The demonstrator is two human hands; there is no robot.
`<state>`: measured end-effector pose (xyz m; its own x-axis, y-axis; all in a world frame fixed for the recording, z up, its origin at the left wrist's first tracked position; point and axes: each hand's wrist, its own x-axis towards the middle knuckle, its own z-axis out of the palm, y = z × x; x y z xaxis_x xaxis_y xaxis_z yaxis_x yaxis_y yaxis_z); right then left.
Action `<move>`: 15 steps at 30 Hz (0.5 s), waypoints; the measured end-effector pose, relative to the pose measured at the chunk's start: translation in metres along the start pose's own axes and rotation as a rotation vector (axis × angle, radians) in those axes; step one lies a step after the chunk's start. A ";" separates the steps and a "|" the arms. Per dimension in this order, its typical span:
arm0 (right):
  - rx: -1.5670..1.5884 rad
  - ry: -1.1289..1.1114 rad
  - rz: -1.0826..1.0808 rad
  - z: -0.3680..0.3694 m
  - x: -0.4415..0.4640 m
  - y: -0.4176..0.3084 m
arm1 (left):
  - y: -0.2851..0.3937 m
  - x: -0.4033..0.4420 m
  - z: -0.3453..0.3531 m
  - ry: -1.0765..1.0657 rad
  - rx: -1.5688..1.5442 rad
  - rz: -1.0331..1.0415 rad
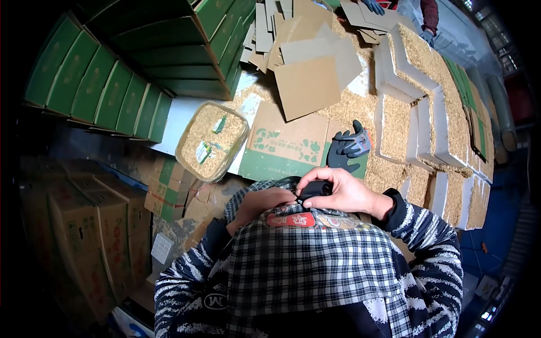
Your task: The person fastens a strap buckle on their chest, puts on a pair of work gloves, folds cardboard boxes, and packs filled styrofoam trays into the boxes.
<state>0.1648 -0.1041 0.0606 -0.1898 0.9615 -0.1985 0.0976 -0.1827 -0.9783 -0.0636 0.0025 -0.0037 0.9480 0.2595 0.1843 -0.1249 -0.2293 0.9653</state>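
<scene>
Both hands meet in front of my chest, above a black-and-white checked apron [315, 253] with a red patch [290, 220]. Thumb and fingers of my right hand [349, 191] close round a small black object [315, 190], smooth and rounded; its kind is not clear. My left hand [260, 203] is closed beside it, at the apron's upper edge. Whatever its fingers grip is hidden. Just beyond the right hand, a pair of grey-black work gloves [349, 147] lies on a flattened green-and-brown carton [282, 143].
A plastic-lined basket [181, 147] of wood shavings holds small green packets. White boxes [414, 93] filled with shavings stand at right. Cardboard sheets [309, 87] pile up at the back. Green cartons [90, 84] line the left. Across the table are another person's gloved hands [373, 7].
</scene>
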 end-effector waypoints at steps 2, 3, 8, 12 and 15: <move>-0.153 -0.068 -0.001 0.003 0.000 -0.017 | -0.001 -0.002 0.005 0.032 -0.013 -0.004; -0.098 -0.135 0.012 0.000 0.001 -0.017 | -0.001 -0.002 0.006 0.062 -0.027 -0.009; 0.022 -0.250 0.158 -0.002 0.006 -0.013 | -0.009 -0.003 0.001 -0.048 0.066 -0.024; -0.023 -0.259 0.116 0.005 0.010 -0.003 | 0.019 0.004 -0.005 -0.074 0.219 -0.032; 0.017 -0.277 0.136 0.010 0.013 0.000 | 0.033 0.005 -0.016 -0.002 0.157 0.075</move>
<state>0.1528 -0.0936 0.0577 -0.4356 0.8360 -0.3337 0.1241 -0.3114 -0.9421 -0.0676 0.0116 0.0316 0.9384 0.2345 0.2537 -0.1477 -0.3917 0.9082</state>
